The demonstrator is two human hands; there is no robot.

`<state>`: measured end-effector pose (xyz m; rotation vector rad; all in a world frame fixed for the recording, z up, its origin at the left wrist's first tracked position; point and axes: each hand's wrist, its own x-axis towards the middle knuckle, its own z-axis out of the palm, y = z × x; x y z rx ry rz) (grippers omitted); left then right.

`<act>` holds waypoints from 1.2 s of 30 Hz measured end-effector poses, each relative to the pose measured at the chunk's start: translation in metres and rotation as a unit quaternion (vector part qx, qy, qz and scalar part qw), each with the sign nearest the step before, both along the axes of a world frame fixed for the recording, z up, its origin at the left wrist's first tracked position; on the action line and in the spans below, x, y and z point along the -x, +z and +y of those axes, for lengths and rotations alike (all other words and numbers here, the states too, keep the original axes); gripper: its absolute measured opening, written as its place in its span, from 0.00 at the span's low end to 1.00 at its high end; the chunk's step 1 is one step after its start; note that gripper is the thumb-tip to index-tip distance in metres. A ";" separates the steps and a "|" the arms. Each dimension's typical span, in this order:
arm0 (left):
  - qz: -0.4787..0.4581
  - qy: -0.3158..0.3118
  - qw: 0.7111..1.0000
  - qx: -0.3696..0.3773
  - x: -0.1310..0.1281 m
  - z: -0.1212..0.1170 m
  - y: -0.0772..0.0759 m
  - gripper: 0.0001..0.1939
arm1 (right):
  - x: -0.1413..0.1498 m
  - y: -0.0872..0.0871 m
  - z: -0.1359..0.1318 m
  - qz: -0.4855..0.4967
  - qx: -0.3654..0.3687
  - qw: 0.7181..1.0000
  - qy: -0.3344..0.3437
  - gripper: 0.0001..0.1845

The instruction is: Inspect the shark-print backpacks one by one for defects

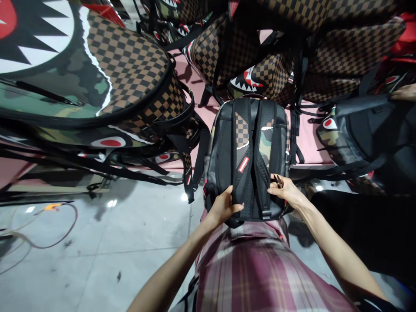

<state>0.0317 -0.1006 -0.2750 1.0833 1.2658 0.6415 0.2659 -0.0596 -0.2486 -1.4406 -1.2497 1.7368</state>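
Note:
A black backpack (pixel 224 143) with its strap side facing up rests at the table's front edge, against my body. Its two shoulder straps carry brown checked and camouflage patches, and a red label sits on the left one. My left hand (pixel 224 205) is closed on the lower part of the left shoulder strap (pixel 238 182), thumb on top. With my right hand (pixel 284 190) I hold small dark thread snips (pixel 277 180), their blades pointing up and away from me. The fingertips of that hand also touch the edge of the right shoulder strap (pixel 264 190).
Stacked checked and camouflage backpacks (pixel 136 69) lie to the left, more checked bags (pixel 354 52) behind. Another black backpack (pixel 367 130) lies at right, near a person's hand (pixel 404 93). All rest on a pink table (pixel 312 151). A looped cable (pixel 73 225) lies on the floor.

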 end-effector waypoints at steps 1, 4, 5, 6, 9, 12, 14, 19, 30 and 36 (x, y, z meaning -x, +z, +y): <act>0.046 -0.012 0.999 -0.019 0.000 -0.003 -0.001 0.22 | 0.000 -0.003 -0.001 -0.009 -0.005 1.000 -0.006 0.23; 0.202 -0.048 0.976 -0.064 0.003 -0.006 0.006 0.18 | -0.002 -0.013 -0.001 -0.062 -0.048 0.997 -0.007 0.21; 0.239 -0.058 0.967 -0.072 0.007 -0.004 0.012 0.15 | -0.003 -0.014 -0.002 -0.098 -0.074 0.992 -0.003 0.20; 0.262 -0.062 0.960 -0.081 0.013 0.000 0.018 0.11 | -0.004 -0.013 -0.001 -0.147 -0.104 0.984 -0.001 0.20; 0.306 -0.013 0.939 -0.157 0.037 0.032 0.038 0.06 | -0.003 0.006 0.002 -0.347 -0.213 0.913 -0.040 0.25; 0.355 0.096 0.895 -0.251 0.060 0.080 0.045 0.11 | 0.014 0.041 0.013 -0.460 -0.315 0.824 -0.100 0.29; 0.367 0.102 0.880 -0.285 0.067 0.109 0.040 0.15 | 0.037 0.060 0.024 -0.458 -0.369 0.803 -0.094 0.27; 0.358 0.038 0.865 -0.348 0.067 0.138 0.019 0.10 | 0.100 0.067 0.061 -0.412 -0.446 0.793 0.053 0.15; 0.417 0.052 0.861 -0.286 0.072 0.132 0.008 0.11 | 0.141 0.046 0.093 -0.547 -0.425 0.692 0.203 0.15; 0.371 0.073 0.886 -0.267 0.067 0.133 0.005 0.10 | 0.149 0.048 0.096 -0.548 -0.447 0.667 0.234 0.13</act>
